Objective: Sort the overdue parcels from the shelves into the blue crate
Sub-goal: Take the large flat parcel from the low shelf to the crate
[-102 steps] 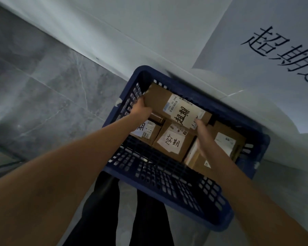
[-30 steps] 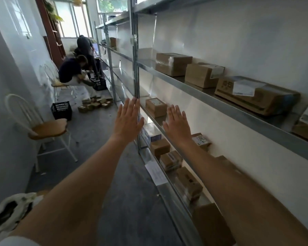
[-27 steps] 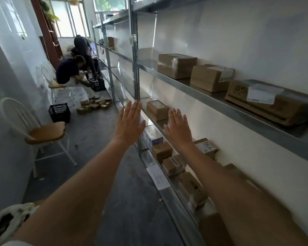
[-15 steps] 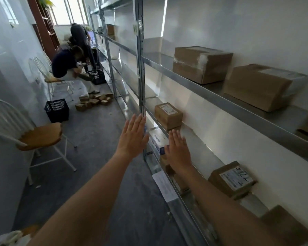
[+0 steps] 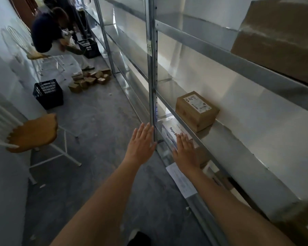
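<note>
My left hand (image 5: 140, 144) is stretched out flat with fingers apart, holding nothing, its fingertips by the metal shelf upright (image 5: 152, 82). My right hand (image 5: 185, 150) is also flat and empty, reaching over a white box with blue print (image 5: 171, 129) on a lower shelf. A small brown parcel with a white label (image 5: 196, 110) sits on the middle shelf just beyond my right hand. A large brown box (image 5: 281, 36) fills the upper shelf at the top right. The blue crate is out of view.
A white chair with a wooden seat (image 5: 32, 132) stands at the left. A black crate (image 5: 48, 93) sits on the floor behind it, with several small parcels (image 5: 89, 79) nearby. A seated person (image 5: 48, 31) bends over another black crate (image 5: 88, 47) further down the aisle.
I have turned from the blue crate to the shelves and moved closer along the aisle. Both empty hands have lowered toward the white box on the lower shelf.
</note>
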A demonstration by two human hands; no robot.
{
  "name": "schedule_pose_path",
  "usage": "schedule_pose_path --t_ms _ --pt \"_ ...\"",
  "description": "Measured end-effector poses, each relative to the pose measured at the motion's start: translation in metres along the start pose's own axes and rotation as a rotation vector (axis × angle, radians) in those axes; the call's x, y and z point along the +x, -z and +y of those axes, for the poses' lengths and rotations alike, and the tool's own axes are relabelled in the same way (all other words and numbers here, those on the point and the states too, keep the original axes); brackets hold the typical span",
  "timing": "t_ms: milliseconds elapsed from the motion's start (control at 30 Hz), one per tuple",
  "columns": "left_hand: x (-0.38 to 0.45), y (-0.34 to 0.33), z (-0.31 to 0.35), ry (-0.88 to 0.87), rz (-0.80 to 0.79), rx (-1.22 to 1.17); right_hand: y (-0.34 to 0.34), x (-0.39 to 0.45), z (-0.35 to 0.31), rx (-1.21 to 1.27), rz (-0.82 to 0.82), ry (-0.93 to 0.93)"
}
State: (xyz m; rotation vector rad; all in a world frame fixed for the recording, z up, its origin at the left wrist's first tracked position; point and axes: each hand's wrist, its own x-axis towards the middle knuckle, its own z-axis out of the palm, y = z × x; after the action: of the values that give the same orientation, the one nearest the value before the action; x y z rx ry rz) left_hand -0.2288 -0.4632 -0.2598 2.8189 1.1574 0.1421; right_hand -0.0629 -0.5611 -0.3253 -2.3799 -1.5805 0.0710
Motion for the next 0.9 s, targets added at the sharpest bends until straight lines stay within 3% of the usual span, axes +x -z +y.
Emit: schedule_pose_path --t_ms 167,433,900 --pt "0.045 -0.023 -0.064 -0.121 -0.119 -0.019 -0.041 0.033 -0.009 0.020 -0.065 -0.182" --pt "0.135 -0.064 -0.135 -0.084 -0.226 -0.097 -0.093 0.084 -0.014 0.002 -0.188 -0.358" --pt "0.290 -0.136 -0.150 -0.416 -0.349 -0.042 -0.159 0.201 -0.002 0.033 -0.167 -0.610"
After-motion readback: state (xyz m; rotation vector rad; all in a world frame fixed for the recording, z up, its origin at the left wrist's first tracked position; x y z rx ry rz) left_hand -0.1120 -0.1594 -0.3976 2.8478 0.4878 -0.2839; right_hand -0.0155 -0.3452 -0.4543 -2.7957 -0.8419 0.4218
